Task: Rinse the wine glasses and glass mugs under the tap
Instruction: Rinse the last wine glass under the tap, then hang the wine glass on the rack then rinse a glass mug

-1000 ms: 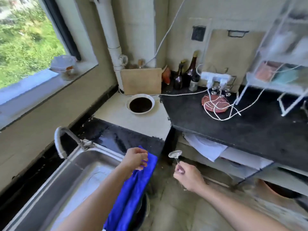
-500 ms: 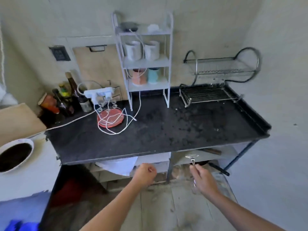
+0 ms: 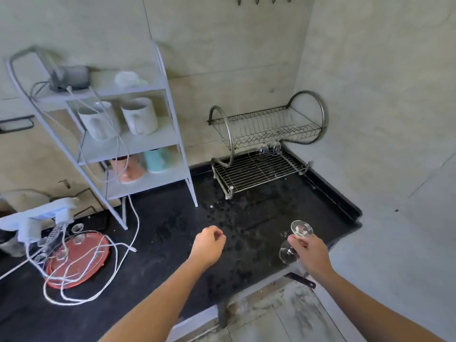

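The person's right hand (image 3: 311, 255) is holding a clear, stemmed wine glass (image 3: 287, 254) upside down, foot uppermost and bowl hanging below the fingers, over the front right part of the black, water-spotted bench (image 3: 172, 230). Its grip is pinching the stem between thumb and fingers. The left hand (image 3: 208, 245) is hovering near it above the bench, its grip loosely curled and holding nothing. The glass is sitting well apart from the two-tier chrome wire dish rack (image 3: 259, 169) in the back right corner, where what appear to be two small clear glass items (image 3: 269, 148) are resting at the rear of the lower tier. No tap is showing in this view. In the inspector's judgement, the glass is heading for the rack to drain. The stem is probably wet and slippery, so the pinch is needing firmness without twisting. The bowl is hanging low and is needing clearance over the bench edge and the rack wires. The free hand is well placed to steady the bowl at set-down.
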Demonstrator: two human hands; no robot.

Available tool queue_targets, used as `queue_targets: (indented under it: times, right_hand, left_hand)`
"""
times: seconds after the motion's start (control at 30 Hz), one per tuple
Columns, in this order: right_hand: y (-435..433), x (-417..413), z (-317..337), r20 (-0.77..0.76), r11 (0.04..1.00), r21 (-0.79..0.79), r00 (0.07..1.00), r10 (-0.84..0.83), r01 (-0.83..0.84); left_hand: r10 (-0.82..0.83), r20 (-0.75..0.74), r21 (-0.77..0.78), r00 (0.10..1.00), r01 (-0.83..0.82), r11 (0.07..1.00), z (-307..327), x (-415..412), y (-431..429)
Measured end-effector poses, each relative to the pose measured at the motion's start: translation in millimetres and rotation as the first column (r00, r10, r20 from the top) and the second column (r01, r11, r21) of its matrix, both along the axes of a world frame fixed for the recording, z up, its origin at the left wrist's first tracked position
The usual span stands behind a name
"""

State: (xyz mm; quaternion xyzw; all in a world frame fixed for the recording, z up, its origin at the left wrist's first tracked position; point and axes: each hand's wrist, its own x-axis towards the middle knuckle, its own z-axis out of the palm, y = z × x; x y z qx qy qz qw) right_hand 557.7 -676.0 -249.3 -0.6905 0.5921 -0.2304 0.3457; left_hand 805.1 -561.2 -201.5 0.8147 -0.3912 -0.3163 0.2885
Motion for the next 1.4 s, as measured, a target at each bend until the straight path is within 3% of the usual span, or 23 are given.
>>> queue_targets:
  times: [0.23, 0.47, 0.73, 0.9, 1.03, 1.1, 1.23, 1.4]
  right_hand:
    - [-112.5, 33.4, 27.5, 0.084, 0.988, -0.094, 0.990, -0.117, 0.125]
    - [-256.1, 106.9, -4.7, 0.247, 0.986, 0.093, 0.956, -0.159, 0.140]
    - [-363.5, 205.4, -45.5, 0.137, 0.984, 0.051, 0.977, 0.165, -0.173]
    - [-397.1, 245.0, -61.5, 0.152, 0.934, -0.182, 0.929, 0.337, -0.309]
    - [-418.2, 262.2, -80.9, 0.213, 0.945, -0.081, 0.921, 0.327, -0.317]
    - [-420.7, 264.9, -80.1, 0.170, 0.933, -0.008, 0.919, 0.356, -0.360]
    - [-416.8, 266.9, -77.4, 0.194, 0.932, -0.102, 0.912, 0.362, -0.349]
    - [-408.4, 251.1, -74.2, -0.084, 0.893, -0.194, 0.914, 0.397, -0.405]
  left_hand:
    - [0.027, 0.084, -0.118, 0.996, -0.016, 0.993, 29.1, 37.9, -133.3]
    - [0.141, 0.102, -0.360, 0.985, -0.096, 0.928, 24.5, 52.6, -213.3]
    - [0.291, 0.115, -0.329, 0.950, -0.240, 0.914, -5.4, 50.3, -250.0]
    - [0.376, 0.150, -0.343, 0.914, -0.309, 0.887, -11.0, 47.5, -253.9]
    - [0.409, 0.141, -0.342, 0.902, -0.343, 0.875, -10.1, 44.6, -257.8]
    - [0.408, 0.133, -0.345, 0.903, -0.344, 0.873, -11.3, 44.1, -257.8]
    - [0.404, 0.116, -0.361, 0.907, -0.341, 0.868, -13.0, 44.0, -256.9]
    - [0.386, 0.126, -0.332, 0.914, -0.328, 0.884, -8.3, 43.3, -249.6]
